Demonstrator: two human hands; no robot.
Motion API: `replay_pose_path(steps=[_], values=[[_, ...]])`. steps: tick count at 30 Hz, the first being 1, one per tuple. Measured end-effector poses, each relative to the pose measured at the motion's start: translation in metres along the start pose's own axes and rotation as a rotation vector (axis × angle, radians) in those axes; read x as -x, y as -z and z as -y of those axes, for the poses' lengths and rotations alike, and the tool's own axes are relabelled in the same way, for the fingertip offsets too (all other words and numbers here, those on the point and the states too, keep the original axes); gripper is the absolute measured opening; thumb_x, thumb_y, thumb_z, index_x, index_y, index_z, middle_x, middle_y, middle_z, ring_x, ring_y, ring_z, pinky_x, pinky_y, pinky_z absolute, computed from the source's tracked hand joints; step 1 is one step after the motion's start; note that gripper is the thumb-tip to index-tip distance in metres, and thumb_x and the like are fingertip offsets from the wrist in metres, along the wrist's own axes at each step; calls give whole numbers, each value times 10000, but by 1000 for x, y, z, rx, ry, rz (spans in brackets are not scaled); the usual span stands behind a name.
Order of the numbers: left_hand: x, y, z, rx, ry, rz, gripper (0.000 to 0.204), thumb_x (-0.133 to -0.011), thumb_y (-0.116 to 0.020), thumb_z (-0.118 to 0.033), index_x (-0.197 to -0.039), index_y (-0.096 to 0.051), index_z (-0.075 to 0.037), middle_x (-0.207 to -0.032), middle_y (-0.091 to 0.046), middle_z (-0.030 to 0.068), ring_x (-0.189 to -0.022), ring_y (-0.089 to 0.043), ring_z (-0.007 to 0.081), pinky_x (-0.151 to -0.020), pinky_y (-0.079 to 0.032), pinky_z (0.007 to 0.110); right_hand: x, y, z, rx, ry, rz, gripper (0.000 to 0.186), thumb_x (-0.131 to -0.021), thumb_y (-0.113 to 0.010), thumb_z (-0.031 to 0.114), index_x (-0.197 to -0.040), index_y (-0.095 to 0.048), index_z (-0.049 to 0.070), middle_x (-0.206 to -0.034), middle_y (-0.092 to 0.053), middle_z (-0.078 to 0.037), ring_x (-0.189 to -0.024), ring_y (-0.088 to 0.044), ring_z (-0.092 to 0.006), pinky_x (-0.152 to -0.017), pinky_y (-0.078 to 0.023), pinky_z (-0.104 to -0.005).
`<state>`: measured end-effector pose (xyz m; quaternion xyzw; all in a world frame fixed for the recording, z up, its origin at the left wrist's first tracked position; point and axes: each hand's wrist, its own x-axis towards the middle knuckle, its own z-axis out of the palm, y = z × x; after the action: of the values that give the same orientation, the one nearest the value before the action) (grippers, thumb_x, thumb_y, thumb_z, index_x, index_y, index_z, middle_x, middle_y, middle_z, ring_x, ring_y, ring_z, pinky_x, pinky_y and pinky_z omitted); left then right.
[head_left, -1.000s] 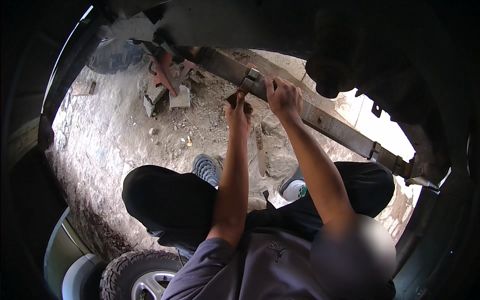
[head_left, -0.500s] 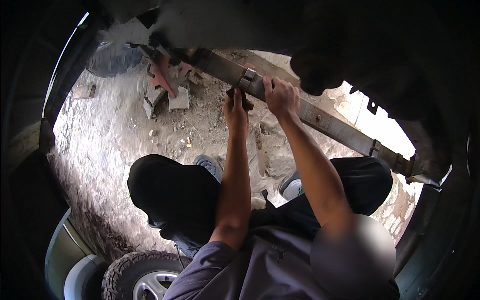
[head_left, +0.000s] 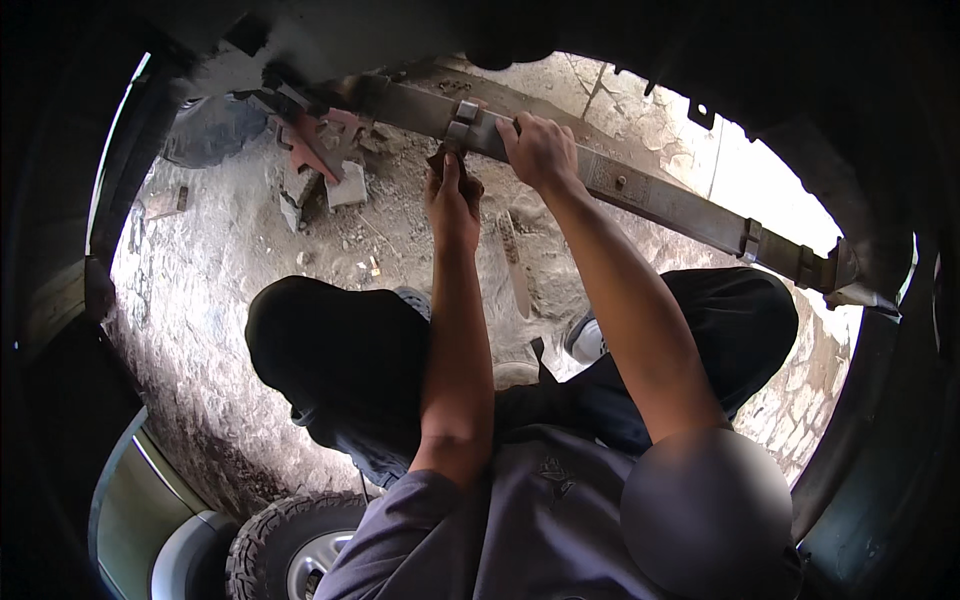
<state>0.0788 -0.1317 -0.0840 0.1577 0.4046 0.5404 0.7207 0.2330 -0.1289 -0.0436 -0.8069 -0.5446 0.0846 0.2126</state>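
Observation:
A long grey metal leaf spring (head_left: 660, 198) runs from upper left to lower right in front of me. A metal clip (head_left: 463, 122) wraps around it. My right hand (head_left: 541, 152) is closed over the spring, right of the clip, its fingers going over the far edge. Just below the clip, my left hand (head_left: 452, 205) pinches a small dark-brown folded piece (head_left: 470, 185) against or near the spring's near edge. Whether that piece is cloth or abrasive paper cannot be made out. Another clip (head_left: 750, 238) sits toward the spring's right end.
Dark wheel-well edges and bodywork (head_left: 700, 112) surround the view. A red jack stand (head_left: 308, 145) is at upper left beside broken concrete blocks (head_left: 347, 186). A flat strip (head_left: 514, 265) lies on the dirt. A tyre (head_left: 290, 550) lies at lower left.
The view has shifted, so the spring and both hands appear higher and further left. Both hands keep their places by the clip; the left still holds the brown piece.

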Motion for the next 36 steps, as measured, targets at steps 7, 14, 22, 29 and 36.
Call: replay_pose_path(steps=[7, 14, 22, 29, 36], values=[[29, 14, 7, -108, 47, 3, 309, -1078, -613, -271, -1296, -627, -52, -1094, -716, 72, -825, -691, 170, -675, -536, 290, 6, 7, -7, -51, 10, -90, 402, -1027, -559, 437, -1124, -731, 87, -1109, -740, -157, -1112, -671, -349, -1013, -452, -471], [45, 34, 10, -414, -99, 99, 352, -1084, -589, -246, -1353, -642, -24, -1186, -690, 59, -1077, -647, 134, -949, -517, 300, 88, -28, 15, -393, 209, -466, 236, -942, -703, 182, -1160, -689, 93, -1112, -684, -167, -1059, -656, -380, -937, -503, -467], [57, 31, 8, -704, -29, 130, 299, -1062, -639, -289, -1154, -751, -27, -953, -740, 30, -830, -687, 108, -699, -567, 272, 153, -28, 33, -1101, -426, -79, 346, -980, -691, 119, -1318, -657, 56, -1153, -740, -170, -1028, -750, -273, -840, -584, -364], [54, 17, 9, -525, 39, 196, 318, -1054, -650, -281, -1107, -762, 13, -971, -755, 67, -836, -727, 148, -743, -629, 303, 128, -3, -5, -590, 20, -173, 316, -951, -721, 102, -1261, -700, 45, -1127, -752, -158, -939, -771, -265, -812, -595, -364], [56, 19, -6, -626, -18, 342, 343, -1045, -669, -289, -1162, -754, 22, -1026, -763, 78, -868, -719, 127, -747, -592, 283, 130, 1, 7, -669, 35, -67, 365, -941, -738, 140, -1279, -650, 32, -1124, -740, -190, -967, -758, -351, -831, -583, -419]])
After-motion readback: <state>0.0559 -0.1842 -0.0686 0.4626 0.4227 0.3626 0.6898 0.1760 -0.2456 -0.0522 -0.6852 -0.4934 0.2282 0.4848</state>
